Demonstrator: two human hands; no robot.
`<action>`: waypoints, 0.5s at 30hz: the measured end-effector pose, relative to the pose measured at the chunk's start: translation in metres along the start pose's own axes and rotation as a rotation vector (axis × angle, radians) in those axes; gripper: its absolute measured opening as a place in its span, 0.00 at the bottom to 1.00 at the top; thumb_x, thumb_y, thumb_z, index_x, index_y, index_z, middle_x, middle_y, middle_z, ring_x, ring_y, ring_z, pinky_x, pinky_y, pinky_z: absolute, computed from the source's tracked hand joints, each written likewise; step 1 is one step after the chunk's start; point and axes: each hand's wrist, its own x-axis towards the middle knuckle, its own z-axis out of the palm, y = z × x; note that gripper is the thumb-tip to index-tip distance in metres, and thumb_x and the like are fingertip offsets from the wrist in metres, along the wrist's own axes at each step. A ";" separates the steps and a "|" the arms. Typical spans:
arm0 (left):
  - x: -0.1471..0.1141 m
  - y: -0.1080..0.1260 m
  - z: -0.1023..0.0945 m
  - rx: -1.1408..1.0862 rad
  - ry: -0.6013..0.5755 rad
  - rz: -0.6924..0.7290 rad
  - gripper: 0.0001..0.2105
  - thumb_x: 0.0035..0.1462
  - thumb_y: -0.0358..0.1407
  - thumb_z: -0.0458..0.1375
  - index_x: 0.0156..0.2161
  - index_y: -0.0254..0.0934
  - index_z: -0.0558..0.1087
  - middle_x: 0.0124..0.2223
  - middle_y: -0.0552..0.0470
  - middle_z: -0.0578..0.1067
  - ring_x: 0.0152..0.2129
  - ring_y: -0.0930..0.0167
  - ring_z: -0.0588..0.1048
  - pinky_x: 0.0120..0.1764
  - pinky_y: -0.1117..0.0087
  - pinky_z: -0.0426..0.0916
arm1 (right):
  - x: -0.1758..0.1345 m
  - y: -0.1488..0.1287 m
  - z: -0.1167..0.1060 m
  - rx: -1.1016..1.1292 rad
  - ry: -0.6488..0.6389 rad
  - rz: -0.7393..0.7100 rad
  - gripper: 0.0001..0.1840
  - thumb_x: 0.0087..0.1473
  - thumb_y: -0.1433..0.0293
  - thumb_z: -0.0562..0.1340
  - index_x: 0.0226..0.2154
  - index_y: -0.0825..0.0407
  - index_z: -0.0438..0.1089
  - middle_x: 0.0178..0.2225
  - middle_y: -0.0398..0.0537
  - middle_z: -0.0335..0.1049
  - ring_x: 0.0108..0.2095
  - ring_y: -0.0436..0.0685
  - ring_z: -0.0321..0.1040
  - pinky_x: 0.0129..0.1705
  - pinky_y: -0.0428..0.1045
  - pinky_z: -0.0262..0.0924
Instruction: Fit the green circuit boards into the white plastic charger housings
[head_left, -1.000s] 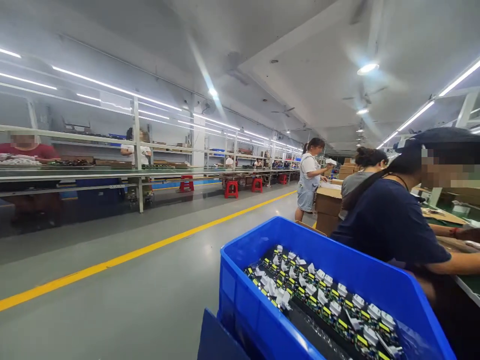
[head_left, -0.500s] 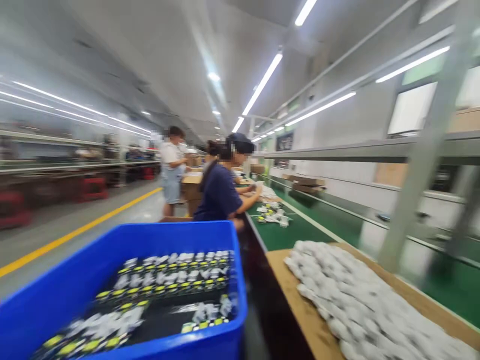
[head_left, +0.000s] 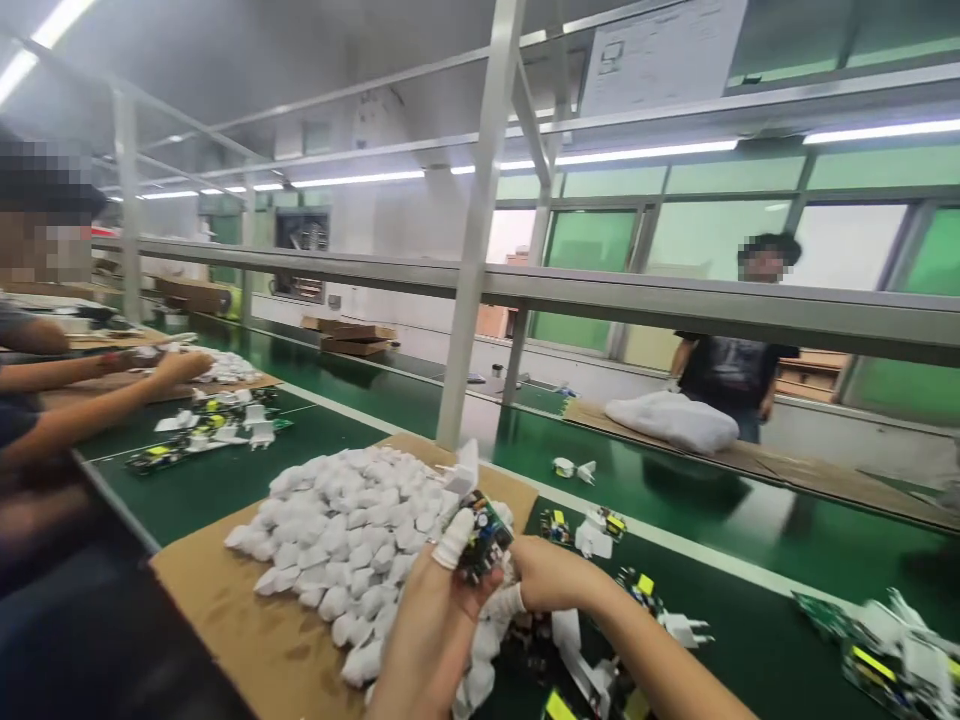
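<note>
The view has swung since half a second ago: the blue crate of boards that filled the lower left is gone from sight, and the aisle with its yellow line too. The belt (head_left: pixel 735 560) now fills the middle, and the person's own hands, unseen before, have come into view at the bottom edge.

The left hand (head_left: pixel 431 625) rises from the lower edge with its fingers closed around a board (head_left: pixel 484 535), a taped fingertip pressed on the board's top. The right hand (head_left: pixel 551 575) comes in from the right and pinches the same board from its other side, thumb taped as well. A white plug (head_left: pixel 465 468) sticks up from the board's far end. The board is held in the air just above the near right edge of the heap (head_left: pixel 352 530) of white shells, which lies on a cardboard sheet (head_left: pixel 225 610) at the belt's near edge. That heap showed at the lower right before; now it sits centre left.

More boards (head_left: pixel 600 530) lie on the belt just right of the hands, and others (head_left: pixel 885 640) at the far right edge. The neighbour, earlier ahead, is now at the left edge, an arm (head_left: pixel 97 400) reaching to parts (head_left: pixel 217 425) on the belt. Across the belt another person (head_left: pixel 731 370) stands behind a white bag (head_left: pixel 671 420).
</note>
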 end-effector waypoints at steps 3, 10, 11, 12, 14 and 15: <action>0.001 -0.001 0.000 0.008 0.010 0.014 0.10 0.49 0.21 0.48 0.35 0.31 0.66 0.30 0.48 0.69 0.27 0.69 0.69 0.22 0.74 0.68 | -0.006 -0.002 -0.009 -0.084 -0.055 -0.028 0.18 0.36 0.75 0.60 0.35 0.56 0.60 0.29 0.45 0.63 0.28 0.52 0.58 0.27 0.42 0.52; 0.013 0.011 -0.007 -0.082 0.096 0.102 0.12 0.49 0.20 0.44 0.33 0.32 0.67 0.29 0.48 0.69 0.28 0.70 0.69 0.24 0.72 0.69 | -0.010 0.003 -0.020 0.138 -0.133 -0.049 0.10 0.42 0.71 0.59 0.31 0.57 0.62 0.27 0.44 0.62 0.28 0.50 0.59 0.26 0.41 0.54; 0.014 0.013 -0.007 -0.093 0.111 0.117 0.13 0.49 0.19 0.44 0.33 0.32 0.67 0.29 0.49 0.69 0.28 0.70 0.69 0.24 0.72 0.68 | -0.009 0.006 -0.020 0.191 -0.141 -0.050 0.10 0.42 0.70 0.59 0.31 0.57 0.62 0.26 0.44 0.62 0.28 0.51 0.59 0.26 0.41 0.54; 0.014 0.015 -0.007 -0.100 0.118 0.124 0.13 0.48 0.19 0.43 0.34 0.33 0.67 0.29 0.50 0.69 0.28 0.71 0.69 0.24 0.72 0.68 | -0.009 0.008 -0.020 0.246 -0.154 -0.048 0.11 0.42 0.68 0.59 0.31 0.57 0.62 0.26 0.43 0.62 0.28 0.50 0.59 0.26 0.41 0.55; 0.014 0.016 -0.007 -0.094 0.123 0.128 0.14 0.47 0.18 0.44 0.34 0.33 0.67 0.28 0.50 0.69 0.28 0.71 0.69 0.25 0.72 0.68 | -0.008 0.013 -0.019 0.349 -0.185 -0.039 0.14 0.42 0.66 0.59 0.33 0.56 0.61 0.26 0.43 0.62 0.26 0.50 0.59 0.23 0.41 0.55; 0.013 0.017 -0.007 -0.084 0.123 0.129 0.14 0.47 0.18 0.44 0.34 0.33 0.67 0.28 0.50 0.69 0.28 0.71 0.69 0.25 0.72 0.68 | -0.008 0.014 -0.019 0.387 -0.193 -0.039 0.15 0.42 0.65 0.59 0.33 0.56 0.61 0.26 0.43 0.62 0.25 0.49 0.59 0.23 0.41 0.55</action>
